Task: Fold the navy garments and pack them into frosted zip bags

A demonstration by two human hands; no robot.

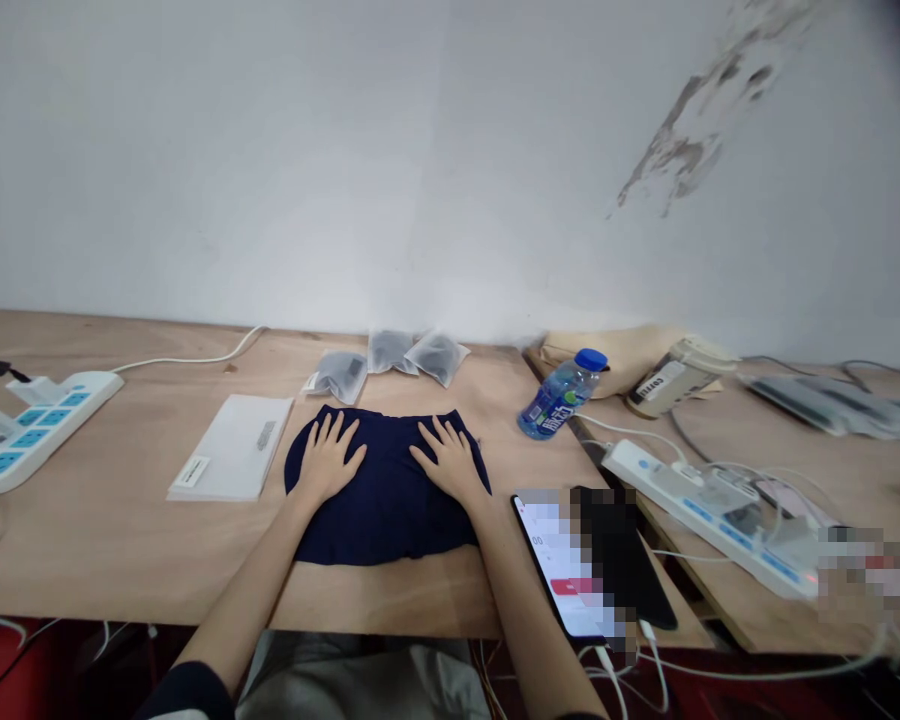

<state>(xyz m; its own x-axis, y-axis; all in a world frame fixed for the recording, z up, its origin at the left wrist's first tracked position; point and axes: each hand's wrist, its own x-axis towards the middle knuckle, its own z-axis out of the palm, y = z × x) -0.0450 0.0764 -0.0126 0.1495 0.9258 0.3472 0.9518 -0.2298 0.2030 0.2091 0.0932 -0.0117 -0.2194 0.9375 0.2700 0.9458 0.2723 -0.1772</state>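
A dark navy cloth garment [387, 490] lies spread out on the wooden table, its straighter edge away from me and its wider, curved edge towards me. Its exact kind, shorts or a small skirt, I cannot make out. My left hand [330, 462] rests flat on its upper left part, fingers spread. On the upper right part lies my right hand [450, 462], also flat with fingers apart. Just beyond the garment are several frosted plastic packets with dark contents, among them a left packet [337, 376] and a right packet [439, 357].
Left of the garment lies a stack of white bags [236, 445], with a power strip [52, 420] farther left. To the right are a blue-capped bottle [559, 395], a lit phone [562, 570], a coffee cup [675, 378] and another power strip [709, 520] with cables.
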